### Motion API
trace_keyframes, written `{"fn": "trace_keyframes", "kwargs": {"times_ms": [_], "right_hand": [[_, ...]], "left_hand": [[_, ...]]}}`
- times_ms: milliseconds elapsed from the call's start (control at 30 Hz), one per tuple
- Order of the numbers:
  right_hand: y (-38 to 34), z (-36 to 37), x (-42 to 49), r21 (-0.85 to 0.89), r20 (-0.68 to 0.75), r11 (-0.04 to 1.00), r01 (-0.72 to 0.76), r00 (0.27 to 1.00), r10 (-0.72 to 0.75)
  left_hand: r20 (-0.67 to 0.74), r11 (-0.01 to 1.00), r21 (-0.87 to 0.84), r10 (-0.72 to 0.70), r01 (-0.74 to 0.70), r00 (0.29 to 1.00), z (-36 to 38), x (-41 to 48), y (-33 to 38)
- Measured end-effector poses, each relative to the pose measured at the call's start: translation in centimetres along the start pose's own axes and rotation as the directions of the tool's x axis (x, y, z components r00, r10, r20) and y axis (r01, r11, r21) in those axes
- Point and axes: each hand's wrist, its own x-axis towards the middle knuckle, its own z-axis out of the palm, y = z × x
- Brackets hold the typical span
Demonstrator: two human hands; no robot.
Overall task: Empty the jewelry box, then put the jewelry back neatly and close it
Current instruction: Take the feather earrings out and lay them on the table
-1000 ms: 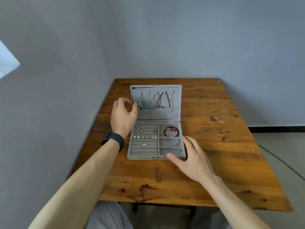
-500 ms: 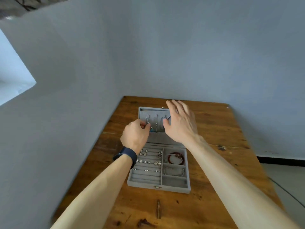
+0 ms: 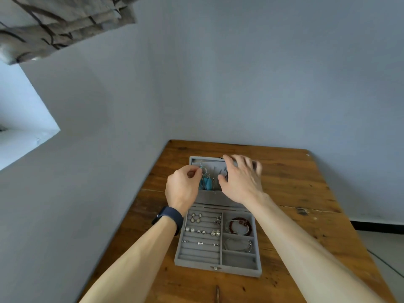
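Observation:
A grey jewelry box (image 3: 197, 262) lies open on the wooden table (image 3: 301, 193), its lid (image 3: 209, 199) flat toward the wall. My left hand (image 3: 181, 189) pinches the top of a turquoise feather earring (image 3: 206, 181) that hangs inside the lid. My right hand (image 3: 240, 178) rests with spread fingers on the lid's right half, holding nothing, and hides the necklaces there. In the tray's ring rows sit several earrings (image 3: 202, 231). A red bead bracelet (image 3: 239, 225) and a silver bangle (image 3: 238, 244) fill two right compartments; the nearest one is bare.
The table stands in a corner, with grey walls to its left and behind it. A patterned curtain (image 3: 54, 25) hangs at the top left over a bright window ledge (image 3: 24, 132). A dark cable (image 3: 384, 262) runs across the floor at right.
My right hand left the tray's front corner and moved onto the lid. My left hand closed on the turquoise earring. The camera tilted upward, so the box sits lower in view.

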Motion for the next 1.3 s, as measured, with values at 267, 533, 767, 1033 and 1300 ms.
{"fn": "trace_keyframes", "kwargs": {"times_ms": [267, 533, 767, 1033, 1300], "right_hand": [[-1.2, -3.2, -1.3, 0.294, -0.166, 0.956, 0.022, 0.986, 0.028], [-3.5, -7.0, -6.7, 0.727, 0.241, 0.634, -0.264, 0.963, 0.125], [-4.7, -7.0, -14.1, 0.780, 0.367, 0.502, -0.374, 0.923, 0.119], [-4.9, -4.7, -20.6, 0.879, 0.370, 0.263, -0.398, 0.917, 0.152], [-4.3, -3.9, -23.9, 0.896, 0.364, 0.197, -0.397, 0.913, 0.186]], "left_hand": [[-0.029, 0.986, -0.068, 0.152, -0.154, 0.988, -2.4, -0.2, 1.0], [0.013, 0.932, -0.066, 0.358, -0.357, 0.933, -6.1, -5.7, 1.5], [0.077, 0.889, 0.019, 0.455, -0.458, 0.887, -8.2, -12.5, 0.0], [0.193, 0.888, 0.078, 0.433, -0.454, 0.880, -9.2, -18.4, -2.3], [0.266, 0.921, 0.021, 0.371, -0.390, 0.890, -8.5, -20.8, -2.7]]}}
